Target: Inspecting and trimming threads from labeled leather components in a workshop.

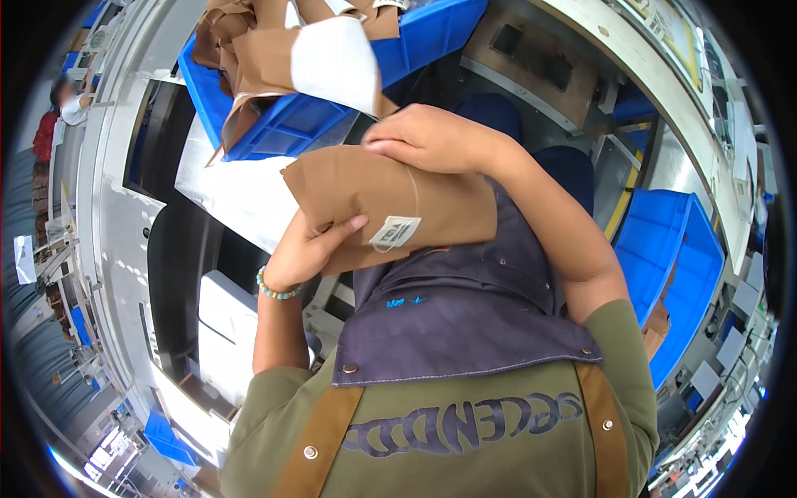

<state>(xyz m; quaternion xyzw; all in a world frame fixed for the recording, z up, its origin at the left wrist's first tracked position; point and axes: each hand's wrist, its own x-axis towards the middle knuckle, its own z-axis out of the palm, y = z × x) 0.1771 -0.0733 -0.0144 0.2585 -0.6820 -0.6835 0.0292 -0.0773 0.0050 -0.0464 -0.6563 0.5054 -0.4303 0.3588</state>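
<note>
- Brown bag [390, 207] with a white tag [395, 231] is held at chest height, over a dark apron [465, 307].
- Left hand [307, 245] grips its lower corner; right hand [427, 137] pinches the top edge.
- Seemingly mid-check or folding; next needs a steady two-handed grip.
- Blue bin [432, 33] of similar bags sits just beyond.

- The left hand [309, 241] shows only its thumb and palm edge; its fingers lie hidden behind the brown folded piece [390, 207].
- The blue bin [432, 33] of brown pieces is cut off by the top edge.
- A distant person [70, 100] at far left is blurred.
</note>
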